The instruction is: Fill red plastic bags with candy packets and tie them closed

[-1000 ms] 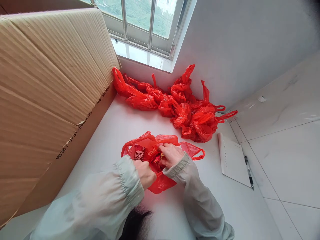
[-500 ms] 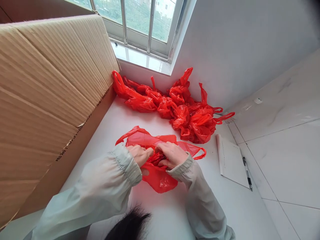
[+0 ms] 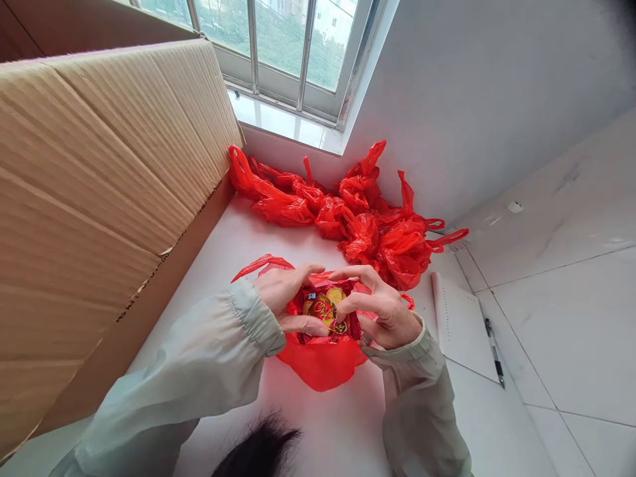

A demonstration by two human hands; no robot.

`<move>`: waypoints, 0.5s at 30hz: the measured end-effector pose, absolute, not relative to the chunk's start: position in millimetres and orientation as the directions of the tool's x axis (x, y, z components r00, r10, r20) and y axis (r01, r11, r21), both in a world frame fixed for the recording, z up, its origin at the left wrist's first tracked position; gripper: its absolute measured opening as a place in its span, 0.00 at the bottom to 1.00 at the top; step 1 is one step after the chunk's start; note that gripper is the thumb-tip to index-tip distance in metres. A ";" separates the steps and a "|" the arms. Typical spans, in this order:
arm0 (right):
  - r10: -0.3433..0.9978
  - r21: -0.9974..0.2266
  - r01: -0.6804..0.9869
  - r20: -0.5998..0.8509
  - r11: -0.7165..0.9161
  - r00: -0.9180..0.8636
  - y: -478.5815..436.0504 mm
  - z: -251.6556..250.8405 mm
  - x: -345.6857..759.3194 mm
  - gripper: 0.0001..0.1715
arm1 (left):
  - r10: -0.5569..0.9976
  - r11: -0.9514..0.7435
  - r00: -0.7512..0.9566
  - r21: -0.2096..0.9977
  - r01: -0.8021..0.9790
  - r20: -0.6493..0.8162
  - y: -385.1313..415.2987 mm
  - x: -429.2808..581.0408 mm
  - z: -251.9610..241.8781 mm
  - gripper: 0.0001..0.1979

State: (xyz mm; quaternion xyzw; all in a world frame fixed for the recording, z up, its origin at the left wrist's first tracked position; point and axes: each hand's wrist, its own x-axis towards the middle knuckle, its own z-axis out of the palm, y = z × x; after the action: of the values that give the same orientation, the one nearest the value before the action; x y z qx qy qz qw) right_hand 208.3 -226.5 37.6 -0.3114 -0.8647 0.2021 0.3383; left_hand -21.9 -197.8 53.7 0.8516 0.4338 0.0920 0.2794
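Between my two hands is a red snack packet (image 3: pixel 320 308) with yellow printing and pictures of round biscuits, its face turned up toward me. My left hand (image 3: pixel 285 298) grips its left side, thumb along the lower front and fingers at the top edge. On the right side my right hand (image 3: pixel 380 306) closes round it with bent fingers, some of them over the front. Under and around the packet lies an opened red plastic bag (image 3: pixel 320 368), one handle loop spread out to the left. The packet and my hands hide the bag's inside.
Several bunched red plastic bags (image 3: pixel 358 232) lie along the wall at the back of the white table (image 3: pixel 218 265). A large cardboard box (image 3: pixel 99 172) stands on the left. To the right are a notebook (image 3: pixel 462 324) and a pen (image 3: pixel 494 354). Behind is a barred window (image 3: pixel 278 59).
My hands were down in the bag's opening; now they hold the snack packet up above it, face showing. My right hand has shifted right. The view has tilted slightly.
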 end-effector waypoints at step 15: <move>0.915 -0.985 0.133 0.051 0.113 -0.399 -225.3 29.9 205.1 0.21 | 0.791 -0.486 0.611 0.594 0.641 -0.012 -189.1 -22.2 69.8 0.16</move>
State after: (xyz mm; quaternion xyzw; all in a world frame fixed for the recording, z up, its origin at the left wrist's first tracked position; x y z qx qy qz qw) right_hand 205.1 -225.3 29.9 -0.4043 -0.6479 0.5291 0.3699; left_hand -22.2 -189.1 69.8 0.8518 0.4204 0.1324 0.2831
